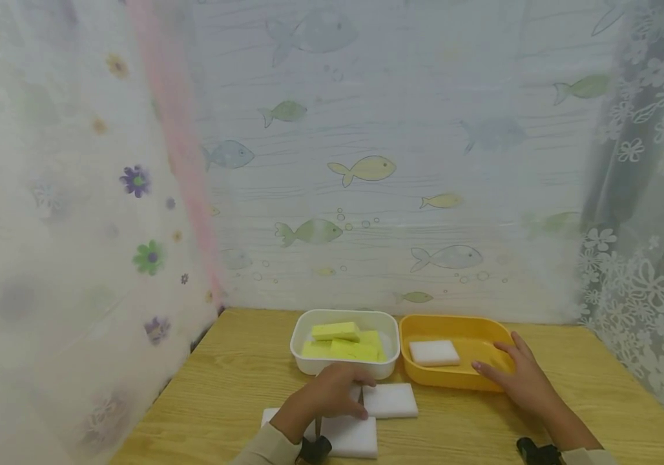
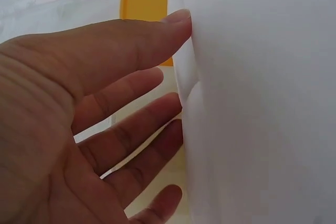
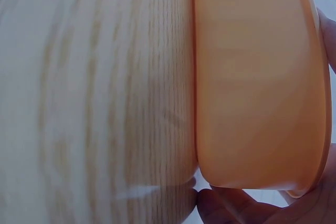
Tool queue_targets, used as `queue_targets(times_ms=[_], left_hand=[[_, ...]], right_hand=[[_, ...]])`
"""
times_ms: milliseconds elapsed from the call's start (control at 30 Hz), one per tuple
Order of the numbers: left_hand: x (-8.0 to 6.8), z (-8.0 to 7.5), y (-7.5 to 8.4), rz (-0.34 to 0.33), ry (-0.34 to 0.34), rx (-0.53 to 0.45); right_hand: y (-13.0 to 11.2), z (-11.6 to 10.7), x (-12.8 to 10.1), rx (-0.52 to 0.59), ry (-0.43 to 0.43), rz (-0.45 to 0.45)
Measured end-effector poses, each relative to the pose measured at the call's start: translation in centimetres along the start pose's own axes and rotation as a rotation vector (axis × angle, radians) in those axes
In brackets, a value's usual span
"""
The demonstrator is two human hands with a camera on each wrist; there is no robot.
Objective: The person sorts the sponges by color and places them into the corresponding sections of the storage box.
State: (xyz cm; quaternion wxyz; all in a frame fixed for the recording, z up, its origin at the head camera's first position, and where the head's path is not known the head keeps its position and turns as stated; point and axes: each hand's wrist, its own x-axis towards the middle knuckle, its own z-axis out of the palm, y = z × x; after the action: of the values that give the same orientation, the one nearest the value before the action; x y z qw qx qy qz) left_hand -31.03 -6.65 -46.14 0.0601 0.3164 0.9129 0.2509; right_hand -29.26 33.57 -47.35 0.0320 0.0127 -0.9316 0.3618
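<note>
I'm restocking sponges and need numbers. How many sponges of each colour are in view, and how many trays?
Yellow sponges in the white tray: 4
White sponges: 3, one in the orange tray, two on the table
Trays: 2
Total: 9

Two trays [image 1: 309,361] side by side; sponges [image 1: 390,400] in front.

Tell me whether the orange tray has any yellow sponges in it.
No, the orange tray holds only one white sponge; the yellow sponges lie in the white tray.
</note>
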Motion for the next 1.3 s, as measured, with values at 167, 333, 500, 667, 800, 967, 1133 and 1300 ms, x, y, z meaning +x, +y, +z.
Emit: queue_targets(times_ms=[167, 333, 500, 667, 800, 967, 1133, 1300], left_hand=[[-0.1, -0.02, 0.1, -0.033, -0.005, -0.006], [-0.03, 0.11, 0.07, -0.039, -0.011, -0.003], [-0.01, 0.33, 0.04, -0.049, -0.009, 0.01], [-0.11, 0.4, 0.33, -0.053, -0.007, -0.005], [-0.12, 0.34, 0.54, -0.027, 0.003, -0.009], [0.03, 0.42, 0.65, 0.025, 0.009, 0.008], [-0.01, 0.4, 0.67, 0.077, 0.016, 0.015], [-0.03, 0.38, 0.68, 0.119, 0.011, 0.017]], right_hand=[[-0.09, -0.02, -0.07, -0.001, 0.004, -0.001], [-0.05, -0.01, -0.09, -0.004, 0.004, -0.004], [0.03, 0.0, -0.05, -0.013, 0.007, -0.003], [-0.15, -0.07, -0.09, -0.019, 0.001, 0.002], [-0.21, -0.06, -0.06, -0.017, -0.001, 0.009], [-0.04, 0.02, 0.1, -0.018, -0.001, 0.006], [0.04, 0.12, 0.09, -0.014, 0.004, 0.001], [0.12, 0.22, 0.05, -0.008, 0.011, -0.008]])
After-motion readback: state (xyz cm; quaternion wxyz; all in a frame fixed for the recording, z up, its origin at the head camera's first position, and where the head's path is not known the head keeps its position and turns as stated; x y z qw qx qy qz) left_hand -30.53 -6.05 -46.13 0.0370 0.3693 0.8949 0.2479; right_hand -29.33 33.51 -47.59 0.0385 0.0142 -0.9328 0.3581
